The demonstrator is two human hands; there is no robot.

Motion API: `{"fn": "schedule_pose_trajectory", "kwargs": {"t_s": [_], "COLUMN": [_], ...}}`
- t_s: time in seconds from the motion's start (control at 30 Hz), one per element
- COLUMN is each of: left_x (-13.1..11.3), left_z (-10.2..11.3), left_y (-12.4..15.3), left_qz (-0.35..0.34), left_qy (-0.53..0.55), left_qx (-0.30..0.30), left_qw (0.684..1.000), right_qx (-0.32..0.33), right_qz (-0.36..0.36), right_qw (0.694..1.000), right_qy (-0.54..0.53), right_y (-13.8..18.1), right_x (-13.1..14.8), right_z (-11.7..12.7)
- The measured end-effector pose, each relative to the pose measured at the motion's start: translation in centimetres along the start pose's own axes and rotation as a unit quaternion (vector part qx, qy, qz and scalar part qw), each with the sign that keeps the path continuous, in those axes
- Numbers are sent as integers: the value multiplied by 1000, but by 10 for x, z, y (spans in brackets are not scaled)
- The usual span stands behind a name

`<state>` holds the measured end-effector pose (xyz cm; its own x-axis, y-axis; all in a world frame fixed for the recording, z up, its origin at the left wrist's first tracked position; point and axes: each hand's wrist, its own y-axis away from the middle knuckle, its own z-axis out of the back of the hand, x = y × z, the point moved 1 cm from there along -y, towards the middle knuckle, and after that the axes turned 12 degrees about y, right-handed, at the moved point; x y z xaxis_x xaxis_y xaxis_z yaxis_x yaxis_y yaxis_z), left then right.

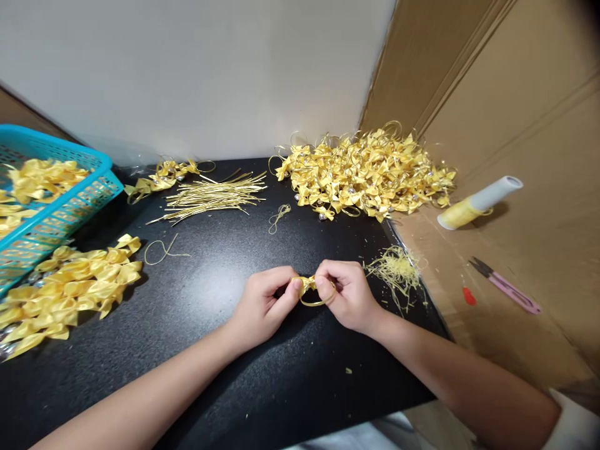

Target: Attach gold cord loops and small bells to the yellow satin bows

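My left hand (262, 303) and my right hand (347, 295) meet over the middle of the black table (197, 350). Both pinch one small yellow ribbon bow (308, 284) with a gold cord loop (319, 303) hanging under it. The fingers of each hand are curled closed on it. A large pile of bows with gold loops (368, 172) lies at the back right. Plain yellow bows (75, 284) lie in a heap at the left. A bundle of cut gold cords (210, 194) lies behind the hands.
A blue basket (70, 200) with yellow bows sits at the far left. Yellow thread scraps (396, 269) lie by the table's right edge. On the cardboard to the right lie a thread spool (478, 203), pink snips (506, 287) and a small red piece (469, 295).
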<state>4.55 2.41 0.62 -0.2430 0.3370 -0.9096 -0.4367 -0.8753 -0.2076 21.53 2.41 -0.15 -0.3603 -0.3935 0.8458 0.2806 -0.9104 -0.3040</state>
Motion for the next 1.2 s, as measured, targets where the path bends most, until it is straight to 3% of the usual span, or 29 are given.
{"fn": "schedule_pose_trajectory", "kwargs": {"t_s": [0.23, 0.33, 0.5, 0.6, 0.73, 0.9, 1.03, 1.2], "left_x": [3, 5, 6, 8, 11, 14, 16, 18], "left_z": [-1, 0, 2, 2, 2, 2, -1, 0], "left_y": [3, 2, -3, -4, -3, -2, -1, 0], "left_qz": [13, 45, 122, 151, 166, 146, 138, 140], "left_qy": [19, 53, 158, 227, 280, 227, 209, 252], "left_qx": [-15, -10, -14, -26, -25, -23, -32, -48], "left_qw": [1000, 998, 980, 962, 945, 963, 968, 956], "right_qx": [21, 50, 99, 71, 94, 129, 134, 155], "right_qz": [-19, -64, -186, -201, -186, -179, -202, -245], "right_qw": [999, 995, 952, 937, 956, 959, 940, 892], "right_qy": [-30, -62, -220, -275, -207, -176, -239, -347], "right_y": [-2, -4, -8, -8, -7, -6, -7, -9], "right_x": [-1, -2, -6, -8, -7, -7, -10, -8], "right_z": [2, 1, -1, 2, 3, 0, -3, -4]}}
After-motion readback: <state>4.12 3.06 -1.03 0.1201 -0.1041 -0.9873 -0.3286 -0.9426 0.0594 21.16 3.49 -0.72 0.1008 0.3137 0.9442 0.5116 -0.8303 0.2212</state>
